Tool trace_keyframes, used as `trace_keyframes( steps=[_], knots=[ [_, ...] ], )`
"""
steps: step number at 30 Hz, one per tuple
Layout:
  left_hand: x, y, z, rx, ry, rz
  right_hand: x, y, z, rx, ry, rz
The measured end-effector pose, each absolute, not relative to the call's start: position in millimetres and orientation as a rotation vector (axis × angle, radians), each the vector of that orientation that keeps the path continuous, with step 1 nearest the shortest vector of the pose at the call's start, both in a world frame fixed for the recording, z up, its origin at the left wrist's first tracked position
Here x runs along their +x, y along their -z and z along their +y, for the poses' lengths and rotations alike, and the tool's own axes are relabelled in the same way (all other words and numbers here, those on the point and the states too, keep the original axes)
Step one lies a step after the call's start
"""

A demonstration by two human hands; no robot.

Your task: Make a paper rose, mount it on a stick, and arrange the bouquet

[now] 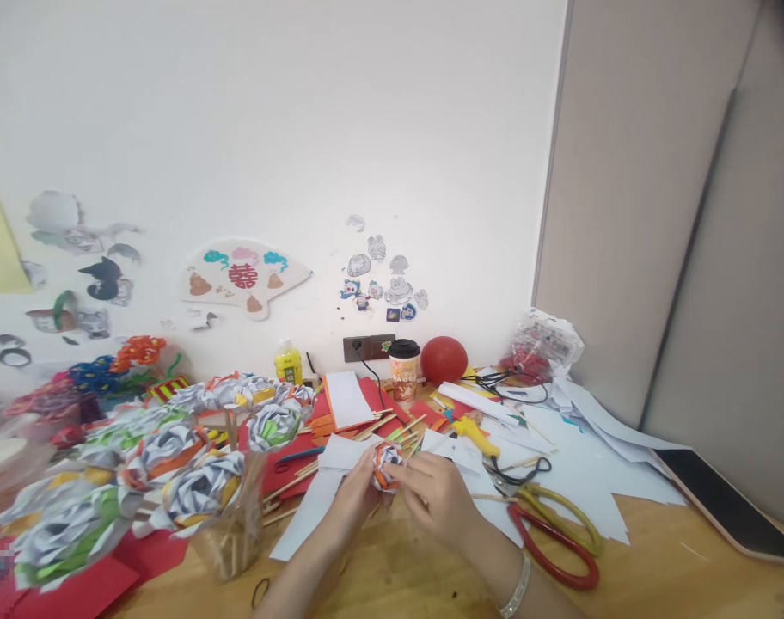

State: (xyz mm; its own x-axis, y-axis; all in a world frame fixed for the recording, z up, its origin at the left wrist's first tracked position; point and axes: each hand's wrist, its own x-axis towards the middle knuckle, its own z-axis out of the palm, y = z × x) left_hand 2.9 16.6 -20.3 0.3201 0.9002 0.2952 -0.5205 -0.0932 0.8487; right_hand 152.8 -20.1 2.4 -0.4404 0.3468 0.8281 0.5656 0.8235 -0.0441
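Both my hands meet low in the middle of the head view over a wooden table (656, 567). A small rolled paper flower (387, 464), white with orange edges, sits between them. My left hand (353, 503) cups it from the left with curled fingers. My right hand (434, 499), with a silver bracelet at the wrist, pinches it from the right. White paper sheets (315, 507) lie just under the hands.
A clear jar (234, 533) with several finished paper flowers (199, 486) on sticks stands to the left. Red and yellow-handled scissors (553, 542) lie to the right. Farther back are a paper cup (404, 368), a red balloon (444, 359), a yellow bottle (288, 363) and a tablet (720, 503).
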Motion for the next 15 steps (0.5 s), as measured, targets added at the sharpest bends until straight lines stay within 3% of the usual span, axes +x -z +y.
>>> trace_keyframes(
  steps=[15],
  knots=[
    [-0.1, -5.0, -2.0, 0.928, -1.217, 0.415, 158.4, -5.8, -17.9, -0.641, 0.432, -2.009]
  ],
)
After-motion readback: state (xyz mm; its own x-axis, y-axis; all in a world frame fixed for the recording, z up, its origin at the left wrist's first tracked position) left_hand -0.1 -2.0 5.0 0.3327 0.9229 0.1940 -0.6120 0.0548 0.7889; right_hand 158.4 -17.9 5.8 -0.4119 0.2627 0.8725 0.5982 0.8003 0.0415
